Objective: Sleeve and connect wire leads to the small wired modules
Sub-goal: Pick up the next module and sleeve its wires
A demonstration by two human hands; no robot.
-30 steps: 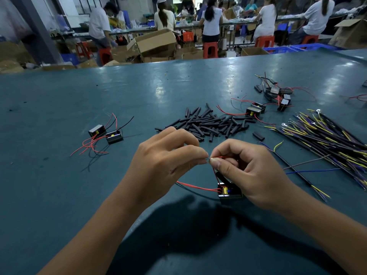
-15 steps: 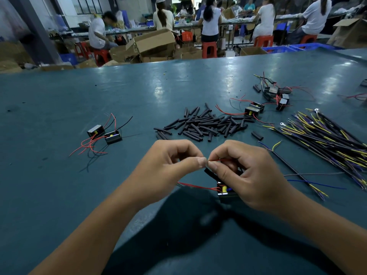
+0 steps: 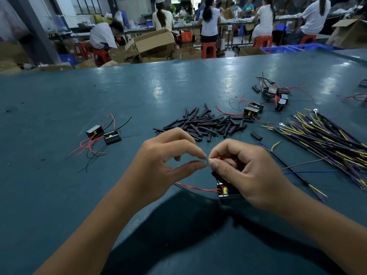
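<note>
Nearest, left hand (image 3: 168, 165) and right hand (image 3: 244, 171) pinch red lead (image 3: 222, 157) tips together, module (image 3: 228, 192) under right palm; joint unfinished, unsleeved. Beyond: sleeve pile (image 3: 204, 124), loose wires (image 3: 327, 139), several modules (image 3: 254, 111) waiting on counter (image 3: 178, 86).

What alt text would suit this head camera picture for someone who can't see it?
Two hands, left hand and right hand, pinch a red wire end together above a small module on a teal table. Black sleeves and wire leads lie beyond.
</note>
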